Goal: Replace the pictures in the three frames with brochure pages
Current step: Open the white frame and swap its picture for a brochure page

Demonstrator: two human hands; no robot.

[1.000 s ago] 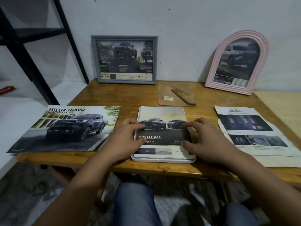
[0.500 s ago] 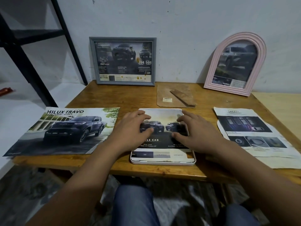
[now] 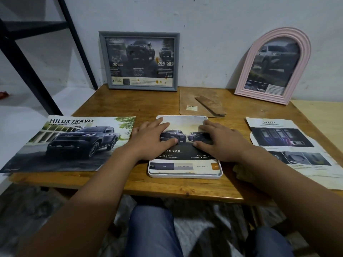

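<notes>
A white frame (image 3: 185, 175) lies flat at the table's front edge with a brochure page (image 3: 183, 165) showing two trucks laid in it. My left hand (image 3: 151, 140) and my right hand (image 3: 220, 143) both press flat on that page, fingers straight and pointing away from me. A grey frame (image 3: 139, 61) and a pink arched frame (image 3: 274, 65) lean on the wall at the back, each with a truck picture in it.
A large Hilux Travo brochure sheet (image 3: 70, 143) lies at the left, overhanging the table edge. A cut Safety page (image 3: 289, 145) lies at the right. A brown backing board (image 3: 202, 104) with its stand lies behind the white frame. A black metal rack (image 3: 27, 58) stands at left.
Both hands have slid farther up the page, away from me, from its lower sides toward the middle and top, smoothing it into the white frame.
</notes>
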